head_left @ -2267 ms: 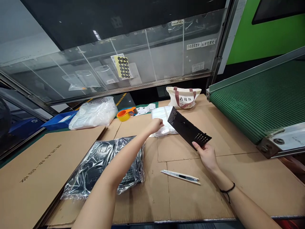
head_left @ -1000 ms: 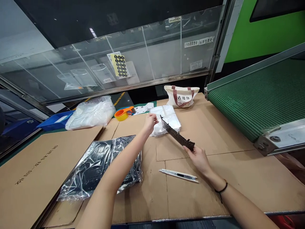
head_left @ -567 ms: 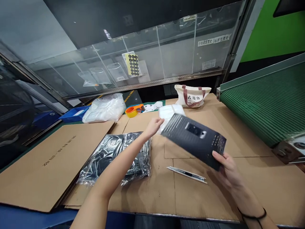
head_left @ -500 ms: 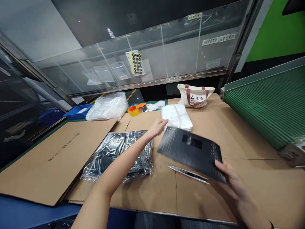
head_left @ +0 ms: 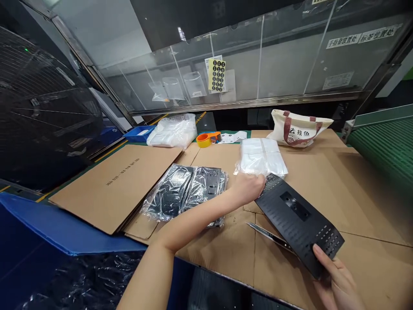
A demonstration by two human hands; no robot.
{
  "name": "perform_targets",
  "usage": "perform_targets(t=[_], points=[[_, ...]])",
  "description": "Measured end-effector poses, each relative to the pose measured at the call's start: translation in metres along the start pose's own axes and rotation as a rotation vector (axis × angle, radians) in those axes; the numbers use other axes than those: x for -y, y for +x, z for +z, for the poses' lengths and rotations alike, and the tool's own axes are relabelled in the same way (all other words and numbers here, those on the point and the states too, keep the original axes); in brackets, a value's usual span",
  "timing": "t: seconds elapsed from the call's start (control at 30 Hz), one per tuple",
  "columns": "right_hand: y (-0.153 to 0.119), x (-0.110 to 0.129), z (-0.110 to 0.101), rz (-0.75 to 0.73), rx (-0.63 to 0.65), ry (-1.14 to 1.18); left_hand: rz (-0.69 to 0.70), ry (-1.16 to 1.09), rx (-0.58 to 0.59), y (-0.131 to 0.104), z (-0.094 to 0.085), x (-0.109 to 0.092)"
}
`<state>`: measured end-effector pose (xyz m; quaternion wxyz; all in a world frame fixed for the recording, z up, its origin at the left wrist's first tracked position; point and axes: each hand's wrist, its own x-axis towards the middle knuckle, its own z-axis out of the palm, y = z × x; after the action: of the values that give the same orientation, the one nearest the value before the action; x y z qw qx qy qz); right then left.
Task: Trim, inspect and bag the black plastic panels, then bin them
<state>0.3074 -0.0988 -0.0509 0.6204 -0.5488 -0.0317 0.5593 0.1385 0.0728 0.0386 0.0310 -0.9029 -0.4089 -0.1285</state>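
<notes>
Currently | right hand (head_left: 338,280): clamped on black panel (head_left: 287,221) | left hand (head_left: 248,188): grip unclear | plastic bag (head_left: 155,209): dark panels (head_left: 206,184) inside

Tote bag (head_left: 298,129), upper right of the frame: marked 去摸鱼 in dark characters; small print beneath is not legible. Clear panel (head_left: 284,64), across the top: two white labels at its right end. Left label (head_left: 343,41) reads 手指套放置处; right label (head_left: 377,34), directly beside it, reads 标签放置处. Small white label (head_left: 338,80), below these: print too fine to read. Yellow sticker sheet (head_left: 217,75), top centre: rows of black round stickers with pale marks, not legible. Cardboard sheet (head_left: 97,185), left of frame: one line of black characters, slanted, not reliably legible. White paper strip (head_left: 232,137), centre: print too small to read.
</notes>
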Motion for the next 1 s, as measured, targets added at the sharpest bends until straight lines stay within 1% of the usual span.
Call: perform_targets(t=[0.1,0.13,0.17,0.27,0.33,0.37,0.43,0.5,0.53,0.63,0.7,0.87,0.93,1.0], points=[[0.006,0.003,-0.005,0.052,0.043,-0.067,0.04,0.083,-0.024,-0.004,0.001,-0.001],[0.009,0.004,-0.006,0.046,0.04,-0.064,0.05,0.098,-0.03,-0.005,0.001,-0.001],[0.01,0.004,-0.006,0.019,0.027,-0.041,0.063,0.11,-0.034,-0.006,0.001,-0.002],[0.011,0.0,-0.002,-0.136,-0.016,0.051,0.114,0.154,-0.068,-0.008,0.002,-0.006],[0.008,-0.007,0.002,-0.178,0.003,0.031,0.148,0.18,-0.108,-0.009,0.004,-0.009],[0.005,-0.011,0.004,-0.156,0.034,-0.013,0.161,0.183,-0.127,-0.01,0.005,-0.011],[-0.001,-0.018,0.006,-0.062,0.114,-0.097,0.187,0.167,-0.148,-0.012,0.007,-0.014],[-0.005,-0.023,0.008,0.004,0.158,-0.114,0.215,0.152,-0.155,-0.015,0.008,-0.016],[-0.006,-0.025,0.008,0.002,0.149,-0.089,0.221,0.156,-0.154,-0.016,0.007,-0.017],[-0.007,-0.025,0.007,-0.04,0.042,0.012,0.206,0.221,-0.173,-0.017,0.002,-0.013],[-0.007,-0.026,0.006,-0.038,0.009,0.043,0.182,0.254,-0.198,-0.016,0.0,-0.009],[-0.008,-0.036,0.005,-0.07,0.033,0.084,0.122,0.155,-0.242,-0.013,0.002,-0.003],[-0.009,-0.038,0.006,-0.087,0.038,0.061,0.137,0.134,-0.274,-0.014,0.005,-0.004],[-0.009,-0.035,0.008,-0.101,0.046,-0.02,0.192,0.152,-0.315,-0.016,0.009,-0.007]])
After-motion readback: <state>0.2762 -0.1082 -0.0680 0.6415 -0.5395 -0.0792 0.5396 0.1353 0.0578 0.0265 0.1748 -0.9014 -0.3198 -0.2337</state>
